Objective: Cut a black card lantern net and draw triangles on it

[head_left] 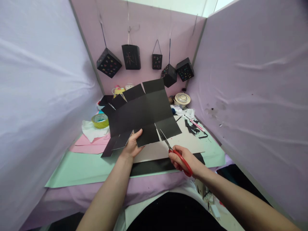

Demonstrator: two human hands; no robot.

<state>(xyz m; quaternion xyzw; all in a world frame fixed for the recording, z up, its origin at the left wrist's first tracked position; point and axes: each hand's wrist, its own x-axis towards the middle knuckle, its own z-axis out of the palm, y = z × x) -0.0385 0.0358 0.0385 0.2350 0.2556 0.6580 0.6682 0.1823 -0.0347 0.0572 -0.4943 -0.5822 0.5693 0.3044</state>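
A large sheet of black card (141,110), notched along two edges, is held up aslant over a green-covered counter (79,170) by a person working with two bare hands. The left hand (132,144) pinches the card's near edge, its grip closed with the thumb lying on top; the fingers are mostly hidden beneath. The right hand (186,156), at the near right of the card, has its grip wrapped around red-handled scissors (183,160), whose tips reach a slit in the card's near edge. How far apart the blades stand is hard to make out, and the fingers in the loops are partly covered.

Below the card lies a pale board (190,141), its far portion masked by the card, with a black strip (154,167) just nearer. Left of the card sit a roll of yellow-green tape (100,124), a crumpled white tissue (92,130) and pink sheets (89,148), the last running partly out of sight under it. Right of the card are black scraps (191,126) and a pink cutter (197,125). A yellow object (117,92) beyond the card is too screened to identify; pale stacked dishes (182,98) stand at its far right.

Beyond the card hang five black boxes (131,57), their colored markings too small to read clearly. Both forearms are cut off by the frame's lower edge.
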